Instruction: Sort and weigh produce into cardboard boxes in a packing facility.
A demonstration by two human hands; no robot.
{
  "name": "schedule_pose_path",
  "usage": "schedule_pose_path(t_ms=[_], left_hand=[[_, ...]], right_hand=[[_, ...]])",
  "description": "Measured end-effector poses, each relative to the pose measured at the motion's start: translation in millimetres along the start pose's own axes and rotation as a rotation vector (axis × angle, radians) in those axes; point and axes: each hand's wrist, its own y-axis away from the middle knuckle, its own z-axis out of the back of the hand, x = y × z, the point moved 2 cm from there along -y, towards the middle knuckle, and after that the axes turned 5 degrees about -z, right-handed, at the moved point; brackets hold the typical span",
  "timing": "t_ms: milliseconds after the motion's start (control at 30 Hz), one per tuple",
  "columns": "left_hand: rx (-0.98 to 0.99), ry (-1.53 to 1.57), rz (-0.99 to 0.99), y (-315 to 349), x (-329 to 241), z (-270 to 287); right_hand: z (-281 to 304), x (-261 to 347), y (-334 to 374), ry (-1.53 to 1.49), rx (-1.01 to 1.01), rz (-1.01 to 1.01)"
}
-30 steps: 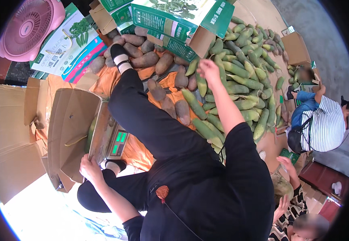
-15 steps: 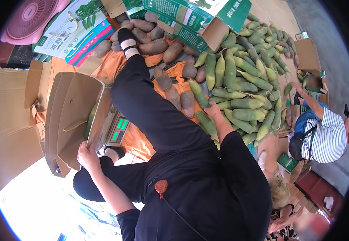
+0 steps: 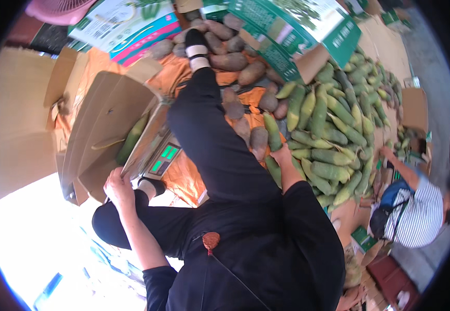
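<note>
My right hand (image 3: pixel 282 154) is closed around the lower end of a green radish (image 3: pixel 272 130) at the left edge of a large heap of green radishes (image 3: pixel 334 140). Fingers of my left hand (image 3: pixel 119 187) grip the near edge of an open cardboard box (image 3: pixel 93 124). That box stands on a scale (image 3: pixel 164 159) with lit green digits, and a green radish (image 3: pixel 133 138) lies inside it. Between my foot and the heap rest several brownish-red root vegetables (image 3: pixel 228 62) on orange sheeting (image 3: pixel 178 70).
Green printed cartons (image 3: pixel 287 39) stand beyond the heap, and a pink plastic basket (image 3: pixel 62 10) is at the far left. Large cardboard (image 3: pixel 15 124) lies left of the box. A person in a striped shirt (image 3: pixel 416 215) reaches toward the heap's right side.
The view has turned, moving the piles rightward in the picture. The radish in my right hand stands more upright, and more of the one inside the box shows. My left hand stays on the box edge.
</note>
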Motion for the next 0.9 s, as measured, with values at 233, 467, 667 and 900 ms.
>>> schedule_pose_path(t_ms=[233,467,667,900], left_hand=[[0.059,-0.061,0.064,-1.7,-5.2,0.2],[0.018,-0.056,0.05,4.1,2.0,-0.7],[0.0,-0.047,0.038,5.3,1.6,1.4],[-0.024,-0.039,0.014,4.5,-2.2,0.5]], right_hand=[[8.6,-8.8,-12.7,-0.041,0.052,0.117],[38.5,-1.6,11.3,-0.623,0.464,-0.126],[75.5,27.4,37.5,-0.602,0.458,0.088],[163.2,160.7,86.3,-0.353,0.04,0.835]])
